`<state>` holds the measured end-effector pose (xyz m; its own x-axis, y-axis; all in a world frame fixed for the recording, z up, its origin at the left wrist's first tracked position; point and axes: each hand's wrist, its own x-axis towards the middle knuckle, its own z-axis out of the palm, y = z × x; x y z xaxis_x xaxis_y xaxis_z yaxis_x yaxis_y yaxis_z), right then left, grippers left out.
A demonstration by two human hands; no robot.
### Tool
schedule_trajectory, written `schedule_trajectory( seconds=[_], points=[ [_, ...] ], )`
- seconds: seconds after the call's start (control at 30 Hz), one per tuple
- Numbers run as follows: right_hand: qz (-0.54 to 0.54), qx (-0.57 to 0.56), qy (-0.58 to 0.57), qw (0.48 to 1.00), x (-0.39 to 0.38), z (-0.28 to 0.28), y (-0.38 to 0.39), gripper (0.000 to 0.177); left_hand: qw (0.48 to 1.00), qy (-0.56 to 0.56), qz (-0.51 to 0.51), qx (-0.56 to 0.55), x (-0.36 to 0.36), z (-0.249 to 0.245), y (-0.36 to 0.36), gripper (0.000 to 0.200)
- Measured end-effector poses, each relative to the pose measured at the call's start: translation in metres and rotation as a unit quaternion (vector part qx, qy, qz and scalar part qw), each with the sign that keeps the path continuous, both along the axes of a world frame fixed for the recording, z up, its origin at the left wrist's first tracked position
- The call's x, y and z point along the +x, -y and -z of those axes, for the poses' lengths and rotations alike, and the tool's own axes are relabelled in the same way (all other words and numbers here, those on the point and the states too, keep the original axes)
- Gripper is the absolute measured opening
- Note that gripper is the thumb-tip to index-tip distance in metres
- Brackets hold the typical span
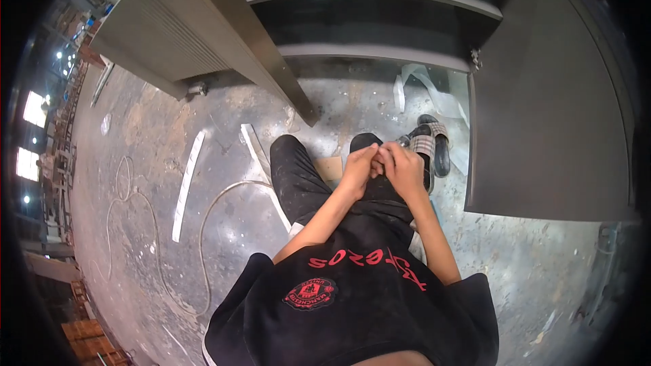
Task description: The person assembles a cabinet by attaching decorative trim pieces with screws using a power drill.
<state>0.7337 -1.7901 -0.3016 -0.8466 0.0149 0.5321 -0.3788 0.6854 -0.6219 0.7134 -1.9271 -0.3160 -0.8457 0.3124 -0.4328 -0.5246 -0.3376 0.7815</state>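
Single head-worn view, fisheye, dark rim all round. It looks steeply down and slightly forward, over the person's own shirt (352, 298) and knees. Left hand (358, 171) and right hand (405, 169) sit close, near frame centre. Floor (156, 183) spreads left. Cabinet (556, 115) stands close ahead, across top and right.

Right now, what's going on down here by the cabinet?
A person in a black shirt sits on the dusty concrete floor before a dark grey cabinet with open doors. The left hand and right hand are pressed together over the knees, fingertips meeting; whether they pinch anything is impossible to tell. A black sandal with a checked strap shows just beyond them.
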Motion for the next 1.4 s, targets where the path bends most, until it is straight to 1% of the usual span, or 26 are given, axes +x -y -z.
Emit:
schedule_trajectory(
  seconds=[0.07,0.17,0.2,0.23,0.27,0.33,0.37,0.4,0.43,0.47,0.5,0.6,0.7,0.73,0.8,0.83,0.87,0.93,0.97,1.0,1.07,1.1,1.2,1.3,1.33,1.4],
  points=[
    [-0.039,0.007,-0.009,0.999,-0.005,-0.001,0.005,0.008,0.996,0.047,-0.06,0.049,0.002,0.004,0.006,0.026],
    [-0.121,0.0,-0.024,0.992,-0.017,0.011,0.012,0.01,0.99,0.069,-0.101,0.063,0.004,0.014,0.02,0.024],
    [-0.151,-0.002,-0.03,0.988,-0.021,0.014,0.015,0.01,0.992,0.049,-0.107,0.037,0.004,0.017,0.025,0.022],
    [-0.181,-0.005,-0.036,0.983,-0.024,0.016,0.016,0.011,0.99,0.04,-0.139,-0.004,0.004,0.02,0.029,0.022],
    [-0.212,-0.03,0.074,0.974,-0.023,0.016,0.012,0.017,0.984,0.032,-0.169,-0.045,0.004,0.023,0.032,0.022],
    [-0.093,-0.089,0.17,0.977,-0.039,0.051,-0.002,0.023,0.964,0.011,-0.234,-0.123,0.005,0.03,0.04,0.022],
    [-0.032,-0.117,0.214,0.969,-0.05,0.079,-0.012,0.026,0.959,0.013,-0.256,-0.122,0.007,0.029,0.047,0.022],
    [0.052,-0.027,0.239,0.969,-0.057,0.119,-0.025,0.037,0.953,0.012,-0.276,-0.124,0.011,0.026,0.056,0.022],
    [0.135,0.063,0.26,0.954,-0.063,0.168,-0.039,0.048,0.947,0.011,-0.297,-0.126,0.018,0.024,0.065,0.022],
    [0.108,0.08,0.365,0.921,-0.069,0.218,-0.053,0.047,0.95,-0.007,-0.277,-0.145,0.026,0.023,0.076,0.025],
    [0.079,0.096,0.462,0.878,-0.074,0.249,-0.059,0.047,0.947,-0.009,-0.28,-0.158,0.034,0.026,0.081,0.026],
    [0.069,0.122,0.469,0.872,-0.08,0.248,-0.058,0.046,0.945,-0.013,-0.278,-0.171,0.058,0.032,0.092,0.029],
    [0.109,0.208,0.446,0.864,-0.09,0.269,-0.05,0.05,0.954,0.007,-0.264,-0.145,0.078,0.029,0.092,0.032],
    [0.128,0.257,0.412,0.865,-0.088,0.273,-0.044,0.05,0.954,0.019,-0.266,-0.136,0.084,0.028,0.091,0.032],
    [0.163,0.285,0.438,0.837,-0.084,0.269,-0.039,0.047,0.952,0.031,-0.28,-0.122,0.094,0.028,0.091,0.032],
    [0.182,0.298,0.453,0.82,-0.079,0.268,-0.036,0.045,0.957,0.019,-0.27,-0.104,0.098,0.021,0.092,0.027],
    [0.188,0.302,0.454,0.817,-0.078,0.289,-0.04,0.042,0.958,0.004,-0.27,-0.101,0.102,0.022,0.095,0.026],
    [0.2,0.248,0.425,0.847,-0.084,0.356,-0.048,0.04,0.958,-0.015,-0.27,-0.1,0.108,0.02,0.097,0.025],
    [0.207,0.223,0.406,0.862,-0.09,0.369,-0.055,0.039,0.956,-0.021,-0.273,-0.103,0.11,0.017,0.098,0.025],
    [0.177,0.278,0.391,0.859,-0.083,0.337,-0.053,0.04,0.954,-0.028,-0.278,-0.106,0.112,0.014,0.099,0.026],
    [0.214,0.244,0.379,0.866,-0.069,0.31,-0.045,0.045,0.953,-0.039,-0.28,-0.107,0.117,0.004,0.1,0.025],
    [0.228,0.225,0.375,0.87,-0.071,0.306,-0.041,0.047,0.952,-0.043,-0.283,-0.112,0.118,-0.003,0.101,0.025],
    [0.295,0.104,0.424,0.85,-0.089,0.296,-0.033,0.06,0.947,-0.057,-0.273,-0.157,0.119,-0.021,0.104,0.027],
    [0.199,-0.103,0.447,0.866,-0.125,0.339,-0.057,0.051,0.941,-0.067,-0.274,-0.186,0.104,-0.039,0.105,0.031],
    [0.106,-0.246,0.371,0.889,-0.11,0.285,-0.053,0.039,0.941,-0.064,-0.278,-0.183,0.093,-0.043,0.105,0.031],
    [0.046,-0.254,0.297,0.92,-0.086,0.161,-0.037,0.035,0.939,-0.072,-0.288,-0.173,0.063,-0.058,0.095,0.032]
  ],
)
